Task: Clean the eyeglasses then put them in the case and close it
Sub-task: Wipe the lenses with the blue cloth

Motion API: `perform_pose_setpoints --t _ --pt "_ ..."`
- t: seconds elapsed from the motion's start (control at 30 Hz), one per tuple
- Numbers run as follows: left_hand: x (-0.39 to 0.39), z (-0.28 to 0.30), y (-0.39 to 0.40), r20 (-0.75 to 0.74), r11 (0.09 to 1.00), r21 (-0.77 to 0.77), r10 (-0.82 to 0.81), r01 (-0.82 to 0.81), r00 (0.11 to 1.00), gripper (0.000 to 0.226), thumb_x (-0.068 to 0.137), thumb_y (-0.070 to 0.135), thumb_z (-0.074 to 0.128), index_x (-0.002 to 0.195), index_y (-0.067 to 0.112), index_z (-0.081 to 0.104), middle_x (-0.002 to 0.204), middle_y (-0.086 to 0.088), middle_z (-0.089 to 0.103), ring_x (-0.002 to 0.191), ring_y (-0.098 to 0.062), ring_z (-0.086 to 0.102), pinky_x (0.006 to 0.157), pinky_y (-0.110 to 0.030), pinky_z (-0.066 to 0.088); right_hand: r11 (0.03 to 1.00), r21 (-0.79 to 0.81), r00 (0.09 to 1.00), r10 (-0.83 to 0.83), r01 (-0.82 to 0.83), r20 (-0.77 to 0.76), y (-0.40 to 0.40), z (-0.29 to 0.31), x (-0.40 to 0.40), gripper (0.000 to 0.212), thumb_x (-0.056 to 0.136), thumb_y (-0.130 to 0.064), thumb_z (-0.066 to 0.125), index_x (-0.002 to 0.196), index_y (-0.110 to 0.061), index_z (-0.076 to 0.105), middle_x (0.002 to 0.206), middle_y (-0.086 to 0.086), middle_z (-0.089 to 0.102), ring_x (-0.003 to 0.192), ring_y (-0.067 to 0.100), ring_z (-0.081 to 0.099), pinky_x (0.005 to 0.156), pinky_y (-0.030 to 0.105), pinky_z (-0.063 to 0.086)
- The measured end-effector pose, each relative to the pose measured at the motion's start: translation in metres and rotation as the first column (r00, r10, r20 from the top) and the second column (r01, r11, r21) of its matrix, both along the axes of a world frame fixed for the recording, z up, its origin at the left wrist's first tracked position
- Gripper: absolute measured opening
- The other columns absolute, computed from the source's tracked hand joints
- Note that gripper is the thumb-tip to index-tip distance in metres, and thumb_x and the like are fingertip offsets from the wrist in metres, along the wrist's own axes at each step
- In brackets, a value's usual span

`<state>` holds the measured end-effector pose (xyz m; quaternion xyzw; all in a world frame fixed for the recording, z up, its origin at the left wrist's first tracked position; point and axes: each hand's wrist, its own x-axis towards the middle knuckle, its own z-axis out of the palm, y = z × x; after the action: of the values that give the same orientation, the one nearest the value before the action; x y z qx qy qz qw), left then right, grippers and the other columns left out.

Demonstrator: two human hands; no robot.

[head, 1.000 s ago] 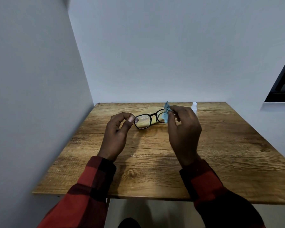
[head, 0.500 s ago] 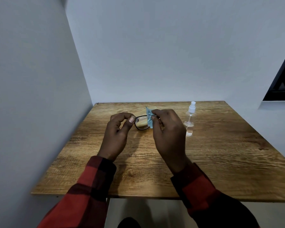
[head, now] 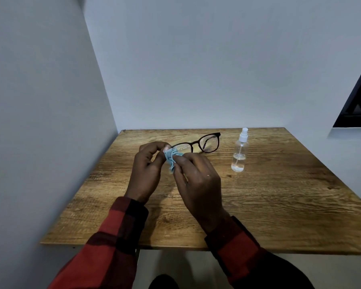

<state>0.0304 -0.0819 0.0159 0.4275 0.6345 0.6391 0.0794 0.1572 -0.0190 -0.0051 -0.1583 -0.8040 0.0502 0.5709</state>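
Count of items in view:
- Bench (head: pixel 258 205): 1, wood-grain top.
- Eyeglasses (head: pixel 198 142): 1 pair, dark frame, 2 lenses.
- Cloth (head: pixel 171 159): 1, light blue, crumpled.
- Spray bottle (head: pixel 240 151): 1, clear with white nozzle.
- Yellowish flat object (head: pixel 181 141) behind the eyeglasses: 1 (mostly hidden; cannot tell what it is).
- Hands: 2, left hand (head: pixel 148 170) and right hand (head: pixel 198 182).
- Red-and-black sleeves (head: pixel 117 236): 2.
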Motion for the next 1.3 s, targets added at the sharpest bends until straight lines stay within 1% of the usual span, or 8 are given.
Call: perform_pose_setpoints --t 0.17,0.3,0.43,0.53,0.7,0.83,1.0,1.3 --pt "0.001 0.003 -0.002 -0.068 0.999 0.008 -0.037 0.037 0.997 0.022 0.098 0.045 0.057 0.093 0.032 0.074 0.110 0.002 0.074 0.120 -0.027 0.061 0.103 -0.058 0.047 1.000 -0.020 0.995 -0.003 0.001 -0.095 0.010 -0.005 0.007 0.016 0.094 -0.004 0.067 0.106 0.002 0.075 0.100 0.015 0.072 0.091 0.024 0.071 0.078 0.033 0.060" --pt "0.000 0.005 -0.003 -0.068 0.999 0.005 -0.041 0.041 0.997 0.024 0.097 0.047 0.058 0.093 0.032 0.076 0.110 0.003 0.074 0.121 -0.027 0.060 0.105 -0.060 0.045 0.988 -0.151 0.956 -0.057 0.014 -0.287 0.022 0.003 0.015 0.014 0.088 0.004 0.072 0.101 0.001 0.076 0.098 0.013 0.072 0.091 0.015 0.068 0.086 0.013 0.052" --pt "0.003 0.006 -0.003 -0.065 0.999 0.025 -0.032 0.033 0.997 0.020 0.100 0.037 0.059 0.088 0.038 0.075 0.107 0.007 0.073 0.119 -0.023 0.059 0.106 -0.052 0.045 0.976 -0.218 0.903 -0.108 0.017 -0.416 0.035 0.009 0.020 0.013 0.088 0.005 0.072 0.099 0.000 0.077 0.097 0.011 0.072 0.088 0.019 0.070 0.077 0.030 0.060" --pt "0.002 0.006 -0.003 -0.066 0.999 0.030 -0.037 0.039 0.997 0.019 0.099 0.040 0.059 0.089 0.035 0.075 0.109 0.002 0.073 0.120 -0.024 0.059 0.107 -0.050 0.045 0.952 -0.307 0.866 -0.139 -0.017 -0.480 0.043 0.011 0.024 0.014 0.088 0.005 0.072 0.099 -0.002 0.077 0.097 0.008 0.071 0.087 0.017 0.071 0.074 0.034 0.061" --pt "-0.003 0.002 -0.006 -0.056 0.999 0.045 -0.011 0.014 0.998 0.024 0.093 0.050 0.060 0.094 0.032 0.075 0.112 -0.001 0.072 0.120 -0.025 0.060 0.107 -0.055 0.046 0.861 -0.484 0.811 -0.168 -0.156 -0.560 0.055 0.015 0.029 0.017 0.089 0.002 0.071 0.101 -0.010 0.075 0.097 0.005 0.071 0.086 0.003 0.069 0.075 0.017 0.058" --pt "-0.011 0.000 -0.008 -0.049 0.998 0.070 0.002 0.002 0.999 0.019 0.094 0.049 0.060 0.096 0.037 0.076 0.110 0.000 0.075 0.120 -0.033 0.060 0.104 -0.064 0.045 0.878 -0.476 0.908 -0.168 -0.039 -0.383 0.070 0.000 0.031 0.014 0.087 0.004 0.071 0.098 -0.005 0.076 0.095 0.008 0.072 0.080 0.005 0.067 0.072 0.016 0.056" --pt "-0.015 0.001 -0.010 -0.051 0.997 0.065 -0.028 0.031 0.998 0.015 0.098 0.041 0.061 0.098 0.039 0.076 0.109 0.001 0.077 0.118 -0.036 0.062 0.103 -0.067 0.045 0.933 -0.332 0.991 -0.134 0.136 0.029 0.077 -0.022 0.031 0.013 0.086 0.000 0.069 0.094 -0.008 0.075 0.094 0.006 0.072 0.083 0.020 0.068 0.068 0.034 0.056" --pt "-0.014 0.010 -0.016 -0.023 0.993 0.096 -0.068 0.070 0.997 0.018 0.103 0.010 0.060 0.107 0.018 0.075 0.105 0.008 0.078 0.108 -0.009 0.071 0.095 -0.021 0.053 0.901 -0.326 0.908 -0.145 0.286 0.394 0.080 -0.034 0.028 0.013 0.088 -0.003 0.064 0.091 -0.010 0.074 0.093 0.006 0.071 0.081 0.027 0.068 0.062 0.032 0.049"
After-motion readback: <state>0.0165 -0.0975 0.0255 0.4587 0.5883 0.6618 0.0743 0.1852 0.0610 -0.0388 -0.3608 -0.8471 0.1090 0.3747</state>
